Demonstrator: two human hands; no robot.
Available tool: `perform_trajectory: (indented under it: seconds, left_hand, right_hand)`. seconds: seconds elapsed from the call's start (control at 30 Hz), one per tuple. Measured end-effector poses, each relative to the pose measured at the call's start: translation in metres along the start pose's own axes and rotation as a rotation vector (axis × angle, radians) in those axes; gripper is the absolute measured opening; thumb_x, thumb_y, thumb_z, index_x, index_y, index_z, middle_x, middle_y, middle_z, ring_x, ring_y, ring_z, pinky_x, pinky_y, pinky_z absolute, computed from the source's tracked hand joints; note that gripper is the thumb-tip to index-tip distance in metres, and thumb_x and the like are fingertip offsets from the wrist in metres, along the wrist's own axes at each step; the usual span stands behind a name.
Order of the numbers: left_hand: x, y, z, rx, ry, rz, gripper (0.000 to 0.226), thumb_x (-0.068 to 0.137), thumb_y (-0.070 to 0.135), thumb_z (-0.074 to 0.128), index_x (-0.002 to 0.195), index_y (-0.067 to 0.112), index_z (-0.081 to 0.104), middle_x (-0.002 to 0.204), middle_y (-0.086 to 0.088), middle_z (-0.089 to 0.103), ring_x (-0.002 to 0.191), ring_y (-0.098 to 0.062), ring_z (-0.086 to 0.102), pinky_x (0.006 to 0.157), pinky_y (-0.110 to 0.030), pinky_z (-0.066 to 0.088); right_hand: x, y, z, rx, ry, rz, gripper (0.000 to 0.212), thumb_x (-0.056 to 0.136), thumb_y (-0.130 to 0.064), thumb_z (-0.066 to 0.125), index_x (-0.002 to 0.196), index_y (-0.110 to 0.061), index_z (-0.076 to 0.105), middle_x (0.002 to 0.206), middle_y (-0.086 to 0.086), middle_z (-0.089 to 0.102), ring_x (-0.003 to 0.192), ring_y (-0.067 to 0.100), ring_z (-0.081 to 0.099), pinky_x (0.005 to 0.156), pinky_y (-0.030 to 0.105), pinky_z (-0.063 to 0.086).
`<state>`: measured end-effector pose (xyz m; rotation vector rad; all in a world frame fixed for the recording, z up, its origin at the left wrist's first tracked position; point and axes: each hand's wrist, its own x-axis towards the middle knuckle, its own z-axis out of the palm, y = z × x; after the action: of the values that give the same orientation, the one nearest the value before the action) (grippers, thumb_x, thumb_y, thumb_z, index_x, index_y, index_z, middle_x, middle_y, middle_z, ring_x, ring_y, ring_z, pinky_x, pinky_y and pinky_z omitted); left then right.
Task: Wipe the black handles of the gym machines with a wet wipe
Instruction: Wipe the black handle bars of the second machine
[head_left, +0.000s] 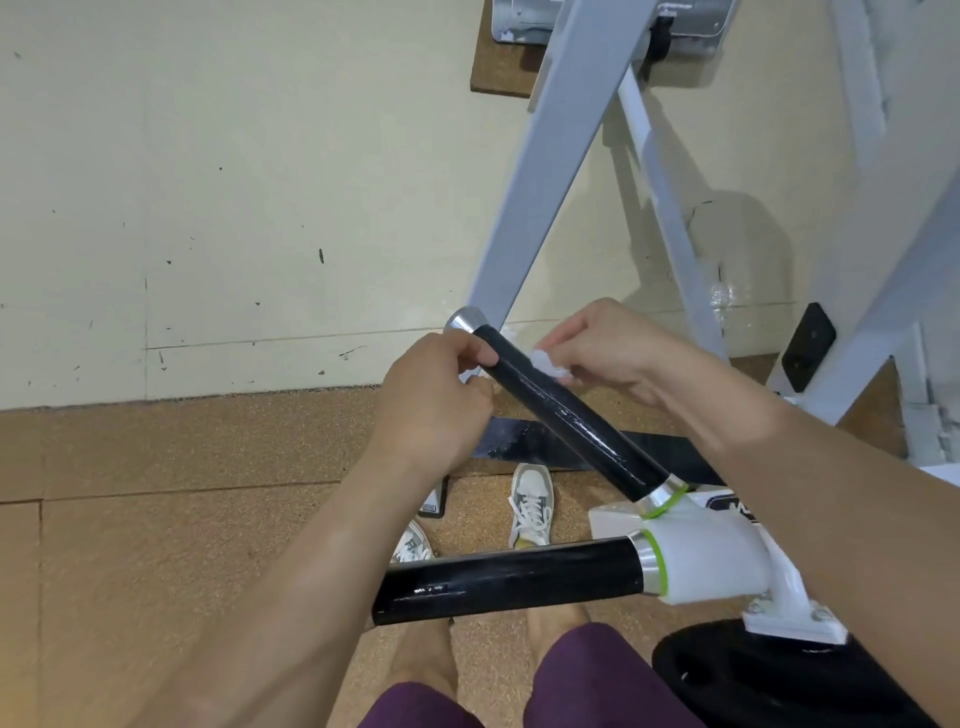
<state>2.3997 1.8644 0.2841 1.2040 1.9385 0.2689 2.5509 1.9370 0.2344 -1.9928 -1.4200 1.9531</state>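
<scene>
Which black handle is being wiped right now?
The upper slanted handle: left hand grips it, right hand holds the wet wipe against it. No hand touches the lower handle.

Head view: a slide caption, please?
Left hand grips the upper black handle; right hand holds a wet wipe against it.

This is a gym, a room for working out. A big white metal frame (524, 208) of a workout machine slants up through the upper right of the picture. Two fat black grips stick out from its white joint: a slanted black handle (566, 415) in the middle and a level black handle (509, 582) lower down, each with a silver band and a green ring (664, 503). A round black weight plate (753, 680) shows at the lower right. The floor (156, 467) is brown and speckled like cork, the wall (208, 156) pale and scuffed, and white laced sneakers (531, 504) stand below.
</scene>
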Motion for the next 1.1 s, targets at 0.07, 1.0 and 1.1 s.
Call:
perform_trajectory:
  seconds: [0.07,1.0,1.1]
  left_hand:
    - [-0.001,-0.001,0.001,-0.008,-0.007,-0.005,0.025,0.084,0.006,0.052,0.096,0.026,0.063,0.109,0.008,0.063,0.105,-0.009,0.058,0.083,-0.021,0.038]
    - [-0.179,0.044,-0.053,-1.346,-0.295,0.087,0.017,0.077,0.004,0.062,0.087,0.017,0.057,0.087,-0.002,0.065,0.074,-0.013,0.061,0.063,-0.022,0.050]
    - [-0.209,0.036,-0.050,-1.314,-0.381,0.089,0.015,0.081,0.010,0.062,0.096,0.011,0.064,0.079,-0.001,0.065,0.069,-0.011,0.060,0.059,-0.019,0.051]
  right_hand:
    - [0.002,-0.015,0.007,0.052,0.034,-0.038,0.009,0.075,0.006,0.067,0.081,0.003,0.072,0.084,0.019,0.071,0.069,0.020,0.064,0.070,0.031,0.059]
    - [-0.288,0.014,0.022,0.950,0.131,-0.363,0.025,0.072,-0.002,0.068,0.096,-0.010,0.067,0.079,0.010,0.068,0.069,0.017,0.065,0.057,0.022,0.051]
    - [-0.321,0.030,0.042,0.548,0.259,-0.350,0.017,0.080,-0.005,0.068,0.090,-0.016,0.075,0.086,0.012,0.070,0.076,0.014,0.061,0.068,0.023,0.046]
